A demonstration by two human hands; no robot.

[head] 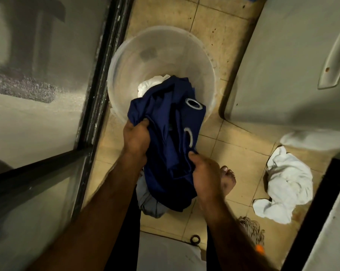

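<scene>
The left hand [136,137] grips a bunched blue cloth [169,133] at its left edge; the right hand [206,177] grips its lower part; beyond both hands, the cloth's far end hangs over a clear bucket [161,55] holding white cloth [151,84].

The fabric [165,133] gripped by the left hand [136,137] and right hand [206,177] is plain deep navy with white rings [194,104]. Beyond the grip, the bucket [126,61] is cloudy translucent white and the cloth [151,83] inside it is white. Under the grip is a pale grey garment [147,200]. Right of the grip, a white rag [286,184] lies on tan tiles [210,22] with dark grout.
</scene>
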